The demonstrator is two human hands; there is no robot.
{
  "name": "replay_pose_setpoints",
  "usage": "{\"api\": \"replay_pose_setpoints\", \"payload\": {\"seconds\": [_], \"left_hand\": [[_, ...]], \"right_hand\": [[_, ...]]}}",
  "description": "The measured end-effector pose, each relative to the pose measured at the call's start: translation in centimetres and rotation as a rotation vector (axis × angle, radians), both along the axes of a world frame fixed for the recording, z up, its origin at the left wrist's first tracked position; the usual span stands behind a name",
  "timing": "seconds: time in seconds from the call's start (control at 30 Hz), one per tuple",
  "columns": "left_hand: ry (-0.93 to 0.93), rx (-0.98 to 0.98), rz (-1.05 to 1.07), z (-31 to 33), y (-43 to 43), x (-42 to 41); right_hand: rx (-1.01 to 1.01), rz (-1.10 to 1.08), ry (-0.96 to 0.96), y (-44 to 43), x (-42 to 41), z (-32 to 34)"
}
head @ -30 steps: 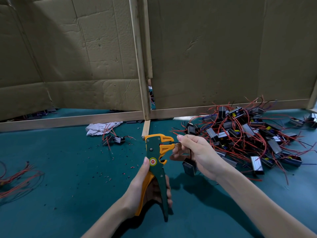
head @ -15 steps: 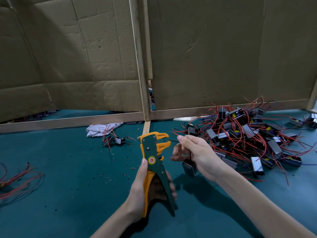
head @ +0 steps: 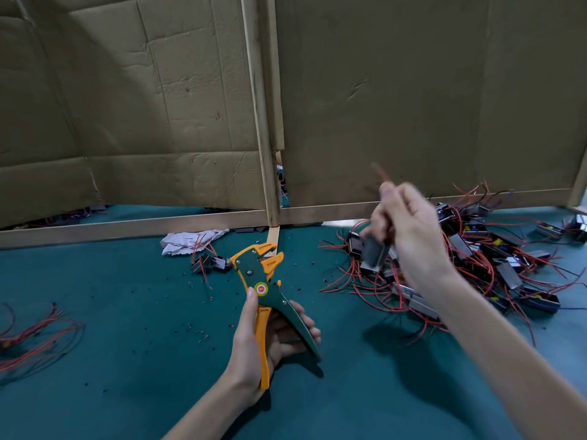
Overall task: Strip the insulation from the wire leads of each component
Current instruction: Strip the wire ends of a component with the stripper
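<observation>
My left hand [head: 266, 341] grips the handles of a green and orange wire stripper [head: 259, 281], its jaws pointing up and away from me, with nothing in them. My right hand [head: 409, 230], blurred by motion, is raised to the right of the tool and holds a small grey box-shaped component [head: 373, 250] by its leads; a red lead sticks up above the fingers. Behind that hand lies a heap of similar components [head: 495, 258] with red and black wires.
A cardboard wall in a wooden frame [head: 263, 122] closes the back of the green table [head: 127, 312]. One component [head: 208, 262] and a crumpled white cloth [head: 187, 241] lie left of the stripper. Loose red wires [head: 35, 331] rest at the far left. Insulation bits speckle the mat.
My right hand has pulled the component away from the stripper's jaws, up and to the right. The stripper's handles have sprung apart and the tool has tilted.
</observation>
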State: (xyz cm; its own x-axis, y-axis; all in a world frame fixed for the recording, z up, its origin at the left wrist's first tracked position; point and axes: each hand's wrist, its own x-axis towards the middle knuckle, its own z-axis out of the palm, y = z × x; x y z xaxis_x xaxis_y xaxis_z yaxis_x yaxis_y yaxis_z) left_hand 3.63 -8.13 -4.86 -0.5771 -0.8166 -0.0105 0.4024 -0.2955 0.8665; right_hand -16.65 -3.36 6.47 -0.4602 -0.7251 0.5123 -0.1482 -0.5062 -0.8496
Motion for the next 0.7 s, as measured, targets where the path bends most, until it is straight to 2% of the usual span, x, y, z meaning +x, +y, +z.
{"api": "replay_pose_setpoints", "payload": {"seconds": [0.07,0.13,0.2,0.33,0.37,0.43,0.47,0.53,0.6,0.63,0.7], "left_hand": [[-0.001,-0.013,0.051,0.1,-0.4,0.2],[0.007,-0.008,0.1,0.1,-0.7,0.3],[0.029,0.007,0.15,0.1,-1.0,0.3],[0.054,0.001,0.24,-0.1,-1.6,0.4],[0.053,-0.01,0.276,-0.1,-1.8,0.4],[0.053,-0.042,0.375,-0.2,-2.1,0.5],[0.055,-0.062,0.435,-0.3,-2.3,0.6],[0.053,-0.103,0.554,-0.5,-2.9,0.9],[0.04,-0.134,0.643,-0.6,-3.6,1.3],[0.033,-0.147,0.672,-0.6,-3.9,1.6],[0.016,-0.164,0.704,-0.7,-4.4,1.7]], "right_hand": [[-0.113,-0.174,0.078,-0.7,-1.5,2.3],[-0.109,-0.387,0.222,-2.1,-3.5,4.3],[0.038,-0.538,0.373,-4.6,-5.8,5.6],[0.674,-0.818,0.554,-9.0,-8.1,5.4],[0.768,-0.879,0.642,-9.6,-7.4,5.0],[0.699,-0.936,0.909,-10.8,-4.8,3.6],[0.602,-0.861,1.058,-11.6,-3.1,2.7],[0.503,-0.487,1.266,-13.2,1.0,0.4],[0.629,-0.062,1.319,-15.1,4.9,-2.1],[0.692,0.079,1.332,-16.1,6.6,-3.3],[0.743,0.196,1.35,-17.8,9.2,-5.6]]}}
